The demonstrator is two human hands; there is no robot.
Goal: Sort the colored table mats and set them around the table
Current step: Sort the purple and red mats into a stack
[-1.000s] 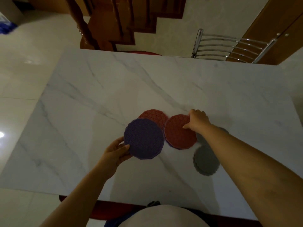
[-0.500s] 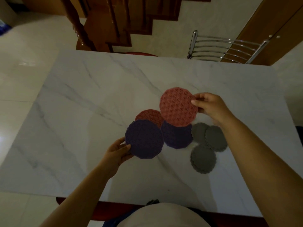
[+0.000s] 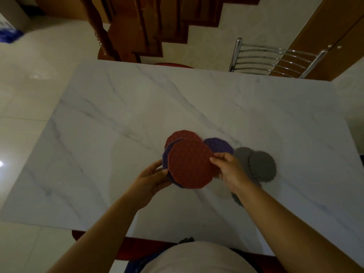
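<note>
The left hand [image 3: 155,177] grips a purple mat [image 3: 166,154] by its edge, and the right hand [image 3: 226,168] pinches a red mat [image 3: 190,163] laid over it, both held just above the bench [image 3: 118,115]. Another red mat [image 3: 181,134] and another purple mat [image 3: 218,145] lie on the bench behind them, touching. At least 2 grey mats [image 3: 262,166] overlap to the right; a 3rd seems partly hidden under the right forearm. Sorting looks barely begun: colours are mixed, and no mat sits at a place setting yet.
</note>
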